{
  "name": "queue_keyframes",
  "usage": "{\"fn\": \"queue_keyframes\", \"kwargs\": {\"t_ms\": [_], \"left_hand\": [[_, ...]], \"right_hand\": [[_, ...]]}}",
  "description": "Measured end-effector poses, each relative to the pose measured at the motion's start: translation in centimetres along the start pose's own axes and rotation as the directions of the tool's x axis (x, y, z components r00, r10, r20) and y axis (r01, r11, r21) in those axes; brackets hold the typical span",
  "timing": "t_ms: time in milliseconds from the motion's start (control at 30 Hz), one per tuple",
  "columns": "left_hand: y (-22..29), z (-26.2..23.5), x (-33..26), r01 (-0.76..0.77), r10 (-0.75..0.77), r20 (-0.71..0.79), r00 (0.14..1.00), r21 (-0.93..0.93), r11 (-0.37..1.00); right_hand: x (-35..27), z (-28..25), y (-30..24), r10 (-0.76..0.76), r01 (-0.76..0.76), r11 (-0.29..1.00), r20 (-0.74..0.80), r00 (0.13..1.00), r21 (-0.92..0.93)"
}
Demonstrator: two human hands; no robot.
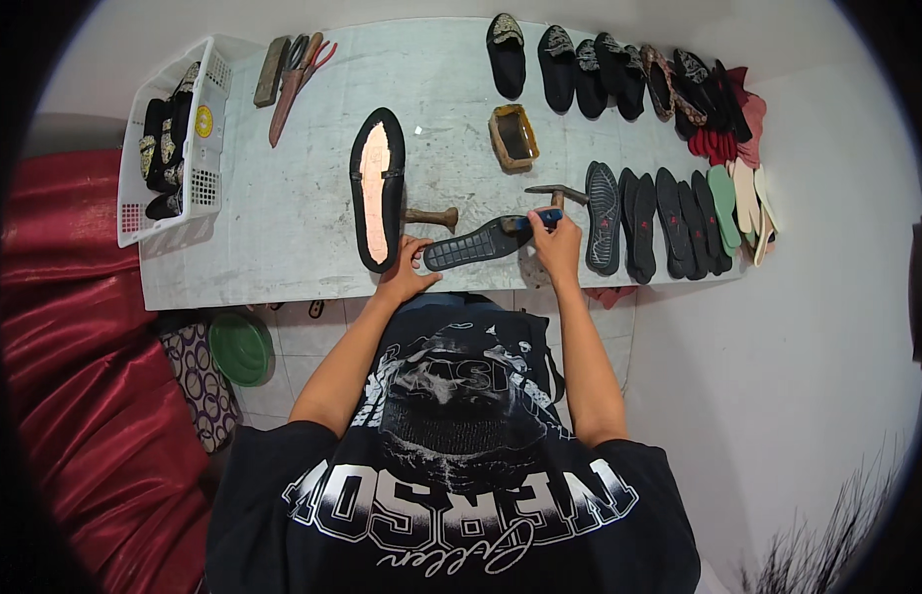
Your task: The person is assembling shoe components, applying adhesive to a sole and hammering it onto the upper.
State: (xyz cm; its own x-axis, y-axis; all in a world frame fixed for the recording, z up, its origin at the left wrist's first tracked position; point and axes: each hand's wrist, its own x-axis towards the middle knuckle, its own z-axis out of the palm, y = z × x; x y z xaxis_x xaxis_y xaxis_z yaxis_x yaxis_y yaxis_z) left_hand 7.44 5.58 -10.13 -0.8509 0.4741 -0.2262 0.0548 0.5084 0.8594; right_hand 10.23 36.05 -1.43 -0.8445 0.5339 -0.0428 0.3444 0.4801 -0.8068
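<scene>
A black shoe sole (471, 247) with a grid of recesses lies slantwise near the table's front edge. My left hand (409, 273) holds its left end, thumb and fingers on either side. In my right hand (558, 243) is a brush (547, 218) with a blue handle, its head over the sole's right end. Left of the sole, an upturned shoe upper (362, 198) with a pale pink insole bottom lies beside a wooden-handled tool (436, 217). Beyond my right hand rests a hammer (557, 193), its handle partly hidden. A yellowish glue container (513, 137) with dark contents stands farther back.
Black soles (602, 218) and lighter insoles (746, 198) line the right side. Several finished-looking shoes (557, 69) stand along the back right. At the left are a white basket (208, 148) of shoes, a grey block (272, 71) and red-handled pliers (317, 57). A green basin (240, 348) sits below.
</scene>
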Motion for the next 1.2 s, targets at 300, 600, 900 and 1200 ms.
{"fn": "queue_keyframes", "kwargs": {"t_ms": [300, 600, 900, 1200], "left_hand": [[-0.4, 0.5, -0.3, 0.034, -0.031, -0.047, 0.998, 0.062, 0.997], [-1.2, 0.5, 0.0, 0.061, -0.061, -0.02, 0.998, 0.005, 0.998], [-0.4, 0.4, 0.5, 0.037, -0.035, -0.049, 0.998, 0.036, 0.999], [0.0, 0.4, 0.5, 0.085, -0.084, -0.031, 0.996, 0.007, 0.996]], "right_hand": [[1.2, 1.4, 0.1, -0.217, 0.218, 0.976, 0.159, 0.963, 0.013], [0.2, 0.9, -0.3, -0.451, 0.45, 0.891, 0.204, 0.869, 0.057], [1.9, -0.7, -0.5, -0.342, 0.328, 0.938, 0.449, 0.825, 0.112], [2.6, -1.5, 1.6, -0.347, 0.384, 0.921, 0.312, 0.885, -0.066]]}}
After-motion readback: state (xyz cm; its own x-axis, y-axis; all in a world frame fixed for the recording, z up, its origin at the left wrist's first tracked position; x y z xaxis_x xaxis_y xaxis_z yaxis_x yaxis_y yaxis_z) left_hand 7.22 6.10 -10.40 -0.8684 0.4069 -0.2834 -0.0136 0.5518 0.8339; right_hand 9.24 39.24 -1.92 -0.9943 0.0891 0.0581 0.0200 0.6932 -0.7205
